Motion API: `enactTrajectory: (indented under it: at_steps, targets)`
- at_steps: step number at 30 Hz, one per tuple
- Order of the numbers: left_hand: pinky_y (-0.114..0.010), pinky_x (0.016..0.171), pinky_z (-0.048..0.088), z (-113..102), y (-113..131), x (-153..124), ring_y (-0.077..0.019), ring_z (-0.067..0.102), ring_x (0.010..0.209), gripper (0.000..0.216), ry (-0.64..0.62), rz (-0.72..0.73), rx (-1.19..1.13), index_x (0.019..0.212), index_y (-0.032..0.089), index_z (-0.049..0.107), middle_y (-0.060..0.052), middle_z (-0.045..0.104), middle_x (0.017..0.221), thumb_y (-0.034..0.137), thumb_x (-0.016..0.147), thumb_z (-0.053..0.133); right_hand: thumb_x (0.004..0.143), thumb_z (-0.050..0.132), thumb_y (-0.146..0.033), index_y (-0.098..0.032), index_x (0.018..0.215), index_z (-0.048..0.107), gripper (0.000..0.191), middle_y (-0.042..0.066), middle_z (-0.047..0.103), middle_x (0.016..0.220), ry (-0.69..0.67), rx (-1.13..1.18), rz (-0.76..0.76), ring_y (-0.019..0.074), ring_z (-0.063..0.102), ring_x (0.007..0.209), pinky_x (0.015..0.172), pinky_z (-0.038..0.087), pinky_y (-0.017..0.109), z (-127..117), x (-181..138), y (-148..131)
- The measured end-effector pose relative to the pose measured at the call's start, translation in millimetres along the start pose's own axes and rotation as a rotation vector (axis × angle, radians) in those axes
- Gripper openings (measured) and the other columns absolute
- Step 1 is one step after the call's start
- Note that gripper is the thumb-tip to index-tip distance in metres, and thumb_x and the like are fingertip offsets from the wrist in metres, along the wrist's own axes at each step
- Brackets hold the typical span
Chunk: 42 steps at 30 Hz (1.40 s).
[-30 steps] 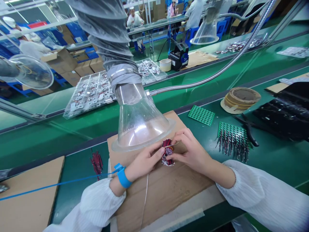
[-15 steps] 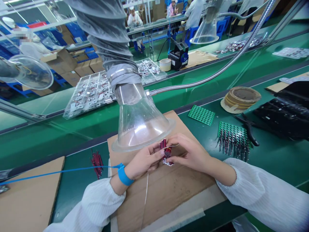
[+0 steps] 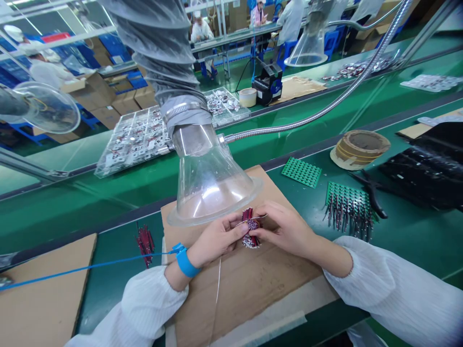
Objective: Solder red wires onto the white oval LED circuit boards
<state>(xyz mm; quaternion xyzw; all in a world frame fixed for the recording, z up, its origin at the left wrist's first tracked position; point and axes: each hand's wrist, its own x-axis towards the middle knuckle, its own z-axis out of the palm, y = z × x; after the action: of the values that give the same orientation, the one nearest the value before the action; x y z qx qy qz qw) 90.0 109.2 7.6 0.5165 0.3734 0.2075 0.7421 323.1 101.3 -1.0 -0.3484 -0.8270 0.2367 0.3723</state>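
Left grip and right grip clamped together on a bundle of red and black wires

Big picture first: long green table with another bench line beyond it, and a co-worker in white sitting way off in the back. Clear trays of small parts sit on the far side of the table. A grey flexible duct drops into a clear fume hood hanging just above the hands, with a metal gooseneck hose running off to the right.

Near side, there's a cardboard sheet under the hands. To the right of it are a tape roll, a green circuit board panel, a second panel full of upright wires and black pliers lying right against that one. Left of the cardboard is a small pile of loose wires.

Blue wrist strap on the left wrist, cord trailing off left. The bundle sits over the cardboard, right between both hands, silvery ends poking out the bottom and a thin wire across the top
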Motion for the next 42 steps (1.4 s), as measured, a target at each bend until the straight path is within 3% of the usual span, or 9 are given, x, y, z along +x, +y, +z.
enactTrajectory:
  at_steps: [7, 14, 19, 22, 24, 27, 32, 36, 42]
  targets:
    - [-0.02, 0.044, 0.021, 0.4, 0.1, -0.5, -0.0024, 0.031, 0.048, 0.073, 0.066, -0.031, 0.046, 0.141, 0.014, 0.063, 0.006, 0.052, 0.073, 0.067, 0.092, 0.072, 0.105, 0.067, -0.049, -0.023, 0.108, 0.064, 0.026, 0.004, 0.073, 0.1, 0.013, 0.056, 0.006, 0.0209, 0.069, 0.091, 0.079, 0.054, 0.035, 1.2, 0.6, 3.5]
    - [-0.02, 0.045, 0.018, 2.5, -1.6, 0.4, 0.0006, 0.03, 0.05, 0.067, 0.163, -0.036, -0.061, 0.141, 0.015, 0.064, -0.004, 0.067, 0.102, 0.054, 0.089, 0.082, 0.106, 0.065, -0.05, -0.023, 0.109, 0.063, 0.027, 0.006, 0.074, 0.103, 0.005, 0.056, 0.027, 0.0223, 0.07, 0.094, 0.079, 0.055, 0.035, 1.3, 1.6, 3.3]
    - [-0.019, 0.045, 0.018, 8.3, 0.0, 1.1, 0.0009, 0.03, 0.051, 0.055, 0.198, 0.021, -0.131, 0.131, 0.018, 0.071, -0.005, 0.07, 0.107, 0.047, 0.087, 0.085, 0.106, 0.066, -0.049, -0.022, 0.105, 0.062, 0.027, 0.006, 0.074, 0.102, -0.034, 0.078, 0.117, 0.0211, 0.07, 0.091, 0.077, 0.054, 0.033, -0.3, 3.0, -1.2]
    - [-0.019, 0.051, 0.033, 13.5, 2.6, 1.9, -0.0024, 0.045, 0.057, 0.048, 0.238, 0.1, -0.133, 0.126, 0.018, 0.072, -0.007, 0.074, 0.112, 0.042, 0.086, 0.086, 0.106, 0.065, -0.047, -0.022, 0.105, 0.062, 0.025, 0.005, 0.074, 0.099, -0.032, 0.079, 0.14, 0.0206, 0.07, 0.087, 0.074, 0.054, 0.032, -0.1, 2.8, -3.0]
    - [-0.022, 0.065, 0.048, 15.6, 3.2, 2.3, -0.0102, 0.062, 0.075, 0.048, 0.266, 0.168, -0.126, 0.123, 0.017, 0.072, -0.009, 0.076, 0.114, 0.04, 0.085, 0.088, 0.107, 0.065, -0.045, -0.022, 0.105, 0.063, 0.023, 0.005, 0.074, 0.097, -0.031, 0.086, 0.16, 0.0203, 0.07, 0.085, 0.073, 0.054, 0.031, 0.0, 2.6, -4.8]
    - [-0.029, 0.08, 0.055, 15.2, -0.5, 2.2, -0.0204, 0.069, 0.098, 0.053, 0.316, 0.207, -0.071, 0.125, 0.017, 0.069, -0.01, 0.076, 0.114, 0.042, 0.083, 0.089, 0.107, 0.065, -0.041, -0.022, 0.105, 0.064, 0.019, 0.006, 0.076, 0.097, -0.029, 0.134, 0.213, 0.0207, 0.072, 0.086, 0.073, 0.056, 0.031, 0.1, 2.9, -8.6]
    - [-0.026, 0.057, 0.039, 10.7, -11.6, -0.6, -0.0133, 0.054, 0.066, 0.064, 0.409, 0.124, 0.093, 0.133, 0.02, 0.066, -0.004, 0.071, 0.09, 0.053, 0.083, 0.088, 0.106, 0.064, -0.037, -0.023, 0.106, 0.065, 0.014, 0.004, 0.077, 0.097, 0.002, 0.368, 0.324, 0.0197, 0.075, 0.087, 0.076, 0.06, 0.031, 4.0, 3.8, -13.9]
    - [-0.026, 0.052, 0.025, 9.4, -13.9, -1.6, -0.0096, 0.035, 0.055, 0.067, 0.465, 0.097, 0.149, 0.135, 0.021, 0.065, 0.003, 0.056, 0.068, 0.054, 0.081, 0.089, 0.105, 0.065, -0.047, -0.024, 0.105, 0.065, 0.024, 0.004, 0.077, 0.097, 0.049, 0.528, 0.401, 0.0202, 0.076, 0.087, 0.078, 0.061, 0.033, 10.5, 3.4, -14.4]
    - [-0.024, 0.052, 0.032, 9.0, -10.3, 3.2, -0.0097, 0.045, 0.058, 0.054, 0.38, 0.131, 0.07, 0.126, 0.018, 0.068, 0.001, 0.064, 0.076, 0.052, 0.086, 0.084, 0.102, 0.066, -0.053, -0.023, 0.101, 0.064, 0.03, 0.003, 0.076, 0.091, 0.038, 0.598, 0.493, 0.02, 0.075, 0.085, 0.076, 0.06, 0.033, 16.9, 1.7, -8.2]
